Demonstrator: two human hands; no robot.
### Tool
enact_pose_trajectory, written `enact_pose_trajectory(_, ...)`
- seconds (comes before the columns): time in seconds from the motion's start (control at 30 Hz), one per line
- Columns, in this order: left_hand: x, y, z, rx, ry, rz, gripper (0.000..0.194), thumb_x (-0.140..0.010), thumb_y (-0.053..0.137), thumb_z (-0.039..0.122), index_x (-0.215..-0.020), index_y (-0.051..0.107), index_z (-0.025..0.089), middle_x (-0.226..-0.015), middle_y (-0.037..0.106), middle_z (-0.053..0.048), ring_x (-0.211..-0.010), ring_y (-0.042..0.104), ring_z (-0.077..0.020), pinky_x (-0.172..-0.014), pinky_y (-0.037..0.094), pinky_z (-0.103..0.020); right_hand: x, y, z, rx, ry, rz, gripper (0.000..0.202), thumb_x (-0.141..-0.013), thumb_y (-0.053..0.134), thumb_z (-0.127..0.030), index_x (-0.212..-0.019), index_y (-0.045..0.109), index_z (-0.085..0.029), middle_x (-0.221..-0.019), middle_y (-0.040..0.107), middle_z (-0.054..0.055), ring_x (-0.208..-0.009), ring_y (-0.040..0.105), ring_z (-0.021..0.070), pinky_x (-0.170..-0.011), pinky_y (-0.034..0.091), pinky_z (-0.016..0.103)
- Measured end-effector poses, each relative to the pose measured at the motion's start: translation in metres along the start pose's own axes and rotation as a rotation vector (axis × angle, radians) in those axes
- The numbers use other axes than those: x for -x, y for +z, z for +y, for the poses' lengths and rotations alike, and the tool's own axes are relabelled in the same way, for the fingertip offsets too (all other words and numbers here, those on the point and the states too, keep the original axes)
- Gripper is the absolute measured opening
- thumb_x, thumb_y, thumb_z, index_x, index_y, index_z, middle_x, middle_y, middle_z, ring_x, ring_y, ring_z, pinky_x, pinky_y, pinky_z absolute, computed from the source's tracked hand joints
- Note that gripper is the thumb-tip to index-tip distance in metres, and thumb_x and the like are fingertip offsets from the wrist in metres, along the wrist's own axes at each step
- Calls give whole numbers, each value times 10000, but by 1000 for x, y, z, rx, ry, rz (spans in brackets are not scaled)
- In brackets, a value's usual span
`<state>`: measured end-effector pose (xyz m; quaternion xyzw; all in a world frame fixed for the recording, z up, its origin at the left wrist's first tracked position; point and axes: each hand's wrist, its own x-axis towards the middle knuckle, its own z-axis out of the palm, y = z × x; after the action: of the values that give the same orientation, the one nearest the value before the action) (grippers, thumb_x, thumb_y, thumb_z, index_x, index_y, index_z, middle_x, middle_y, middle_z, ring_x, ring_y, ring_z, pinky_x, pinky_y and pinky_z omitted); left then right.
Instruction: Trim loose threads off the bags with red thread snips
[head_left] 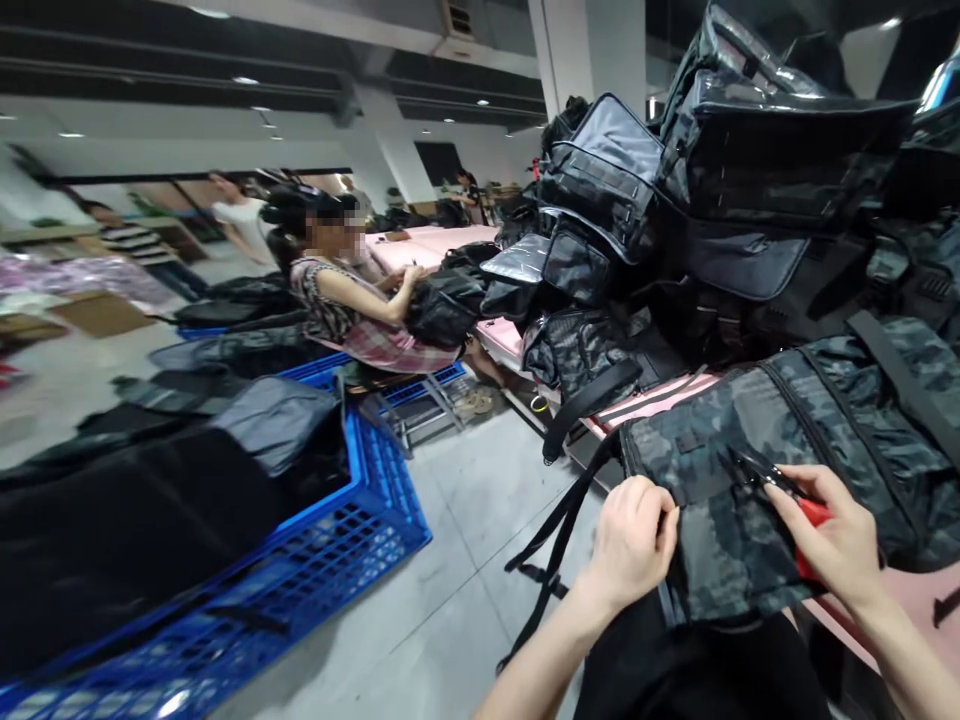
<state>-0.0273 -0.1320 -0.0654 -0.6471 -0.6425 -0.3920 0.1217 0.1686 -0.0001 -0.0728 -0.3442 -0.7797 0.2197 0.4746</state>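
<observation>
Two-handed edge work, seemingly: pinching grey-black camouflage fabric bag [855,445] with left hand [636,535], gripping red-and-black hand tool [814,513] in right hand [836,535]; keep bag steady next.

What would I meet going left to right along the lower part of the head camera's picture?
Blue crate → dangling black straps → left hand → right hand holding a red-handled tool.

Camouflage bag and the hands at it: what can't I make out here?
All in the head view:
1. How the left hand grips the camouflage bag: hidden by the hand itself.
2. The full grip of the red-and-black tool: partly covered by the right hand.
3. The bag's far end: cut off by the right edge.
</observation>
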Motion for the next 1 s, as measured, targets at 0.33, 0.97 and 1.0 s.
enact_pose_trajectory(0.33, -28, 14, 5, 238, 39, 49, 84, -868, 475, 164, -917, 539, 188, -869, 605, -64, -836, 566, -171, -746, 479, -320, -5, 13, -13, -306, 124, 174, 220, -798, 643, -378, -906, 600, -191, -865, 637, 58, -781, 623, 185, -706, 514, 299)
enact_pose_trajectory(0.97, -83, 47, 5, -208, 290, -138, 179, -816, 594, 329, -943, 583, 203, -881, 606, -56, -788, 552, -219, -624, 388, -319, -19, -1, -13, -517, 174, 170, 217, -803, 616, -383, -895, 551, -198, -791, 600, 7, -683, 565, 131, -647, 472, 249)
enact_pose_trajectory(1.0, -83, 46, 4, -168, 280, -124, 151, -824, 581, 333, -883, 567, 195, -872, 608, -54, -791, 555, -212, -644, 396, -319, -19, -1, -12, -515, 176, 171, 222, -801, 616, -387, -897, 550, -198, -780, 596, 5, -675, 562, 130, -638, 471, 246)
